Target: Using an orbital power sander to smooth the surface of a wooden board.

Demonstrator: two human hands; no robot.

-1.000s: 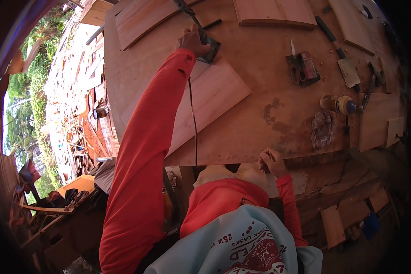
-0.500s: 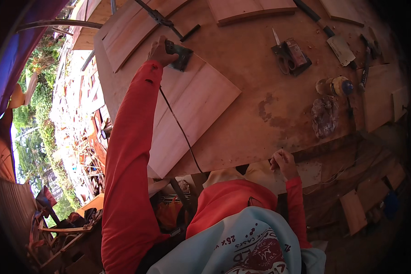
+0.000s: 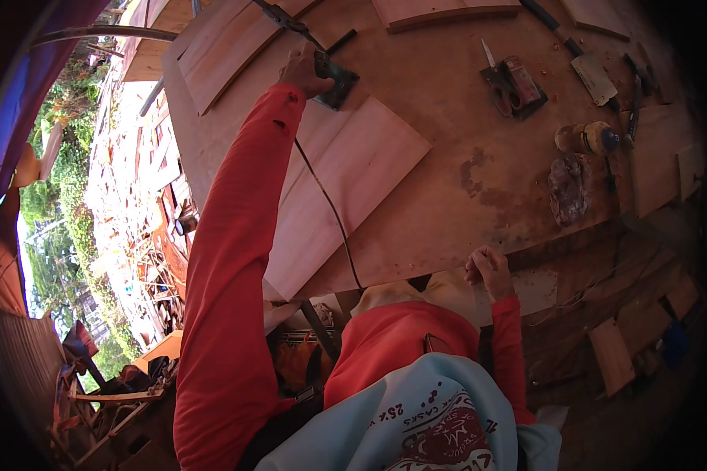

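With my left arm stretched far across the table, my left hand [image 3: 301, 71] is closed around a dark green power sander [image 3: 338, 85]. The sander is at the far end of a pale reddish wooden board [image 3: 353, 169]; whether its base touches the board is hard to tell. A dark cord [image 3: 326, 192] runs from under my sleeve over the board to the near table edge. My right hand [image 3: 489, 271] is held just off the near table edge, its fingers curled in with nothing visible in them.
Further boards [image 3: 236, 59] lie at the far left and far side. To the right are scissors [image 3: 505, 96] by a dark case, a cleaver-like blade [image 3: 595, 78], a bottle [image 3: 585, 140] with a blue cap and a crumpled clear plastic bag [image 3: 569, 188]. A clamp [image 3: 283, 17] stands beyond the sander.
My left hand has moved the sander to the right and slightly away, toward the board's far edge. The whole view has shifted slightly. My right hand stays near the table edge.
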